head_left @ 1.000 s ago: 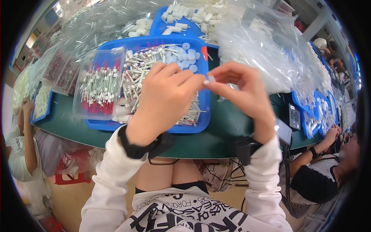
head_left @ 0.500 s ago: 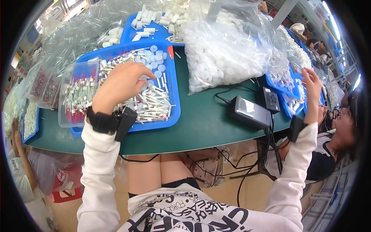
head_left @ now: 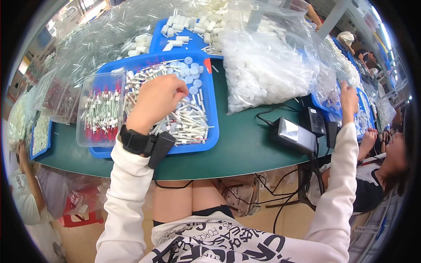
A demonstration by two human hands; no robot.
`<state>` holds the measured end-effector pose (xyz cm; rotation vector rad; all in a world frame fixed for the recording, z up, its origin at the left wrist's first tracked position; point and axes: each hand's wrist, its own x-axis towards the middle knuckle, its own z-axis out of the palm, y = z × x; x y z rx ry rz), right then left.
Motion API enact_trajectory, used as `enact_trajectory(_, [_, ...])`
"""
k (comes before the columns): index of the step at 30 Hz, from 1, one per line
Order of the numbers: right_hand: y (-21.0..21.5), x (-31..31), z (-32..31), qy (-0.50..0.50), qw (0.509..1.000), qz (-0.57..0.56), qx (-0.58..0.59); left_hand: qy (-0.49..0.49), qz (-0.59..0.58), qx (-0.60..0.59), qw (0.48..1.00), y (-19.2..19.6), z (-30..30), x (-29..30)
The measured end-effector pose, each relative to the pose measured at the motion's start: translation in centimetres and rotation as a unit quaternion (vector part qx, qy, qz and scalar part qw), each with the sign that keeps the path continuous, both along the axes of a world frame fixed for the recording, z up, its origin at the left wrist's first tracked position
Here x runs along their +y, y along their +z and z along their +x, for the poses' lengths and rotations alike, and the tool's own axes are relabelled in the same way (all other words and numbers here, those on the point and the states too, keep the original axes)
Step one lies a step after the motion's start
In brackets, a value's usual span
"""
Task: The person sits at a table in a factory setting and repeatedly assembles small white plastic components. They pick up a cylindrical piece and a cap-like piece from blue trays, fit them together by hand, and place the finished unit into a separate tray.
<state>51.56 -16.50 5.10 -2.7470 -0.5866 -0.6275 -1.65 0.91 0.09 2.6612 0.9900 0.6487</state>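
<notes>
Left hand (head_left: 158,101) over blue tray (head_left: 213,116); right hand (head_left: 349,101) near right-side tray (head_left: 330,109).

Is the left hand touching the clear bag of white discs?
Apart. The head view shows the left hand over the blue tray, with a strip of green tabletop between that tray and the clear bag.

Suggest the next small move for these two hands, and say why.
Perhaps the right hand should pinch one of the white parts in the blue trays on the right: it reaches out beside them, while the left hand is curled over the large blue tray of white sticks. Whether the right holds one, I cannot tell.
</notes>
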Motion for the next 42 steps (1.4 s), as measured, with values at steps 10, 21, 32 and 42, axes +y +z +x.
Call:
enact_trajectory(10, [6.4, 1.4, -30.8, 0.572, 0.795, 0.177, 0.097, -0.007, -0.135, -0.192, 0.972, 0.0, -0.8, 0.5])
enact_trajectory(21, [-4.7, 12.9, -36.1, 0.697, 0.650, 0.038, 0.299, -0.087, -0.365, -0.480, 0.793, -0.2, -1.6, 2.1])
enact_trajectory(32, [-7.5, 13.6, -34.8, 0.716, 0.695, 0.037, 0.051, -0.026, -0.444, -0.514, 0.733, 0.1, -0.6, 1.2])
enact_trajectory(42, [-6.2, 12.8, -34.9, 0.634, 0.484, 0.290, 0.530, -0.022, -0.297, -0.376, 0.877, -0.1, 0.3, -0.1])
